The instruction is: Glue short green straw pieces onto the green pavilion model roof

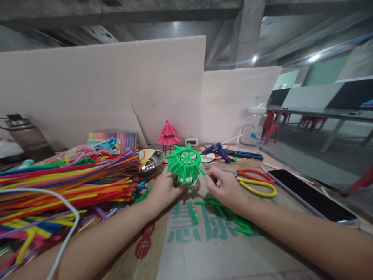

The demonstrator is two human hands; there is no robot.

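Note:
My left hand (166,189) is closed around the lower part of a round green pipe-cleaner model (186,165). Its top is a spoked ring, with short green strips slanting down all around like a roof. Between the thumb and fingers of my right hand (223,186) is a short green pipe-cleaner piece (202,171), its far end at the model's right edge; whether it touches is hard to tell. More cut green pieces (243,225) lie on the cardboard below my right hand. Behind the model stands a pink two-tiered pagoda (168,136).
Bundles of coloured pipe cleaners (72,186) fill the left side, with a white cable (74,210) across them. To the right are scissors (258,188), a blue glue gun (218,151) and a phone (310,194). A clear bottle (253,130) stands near the white board (116,85).

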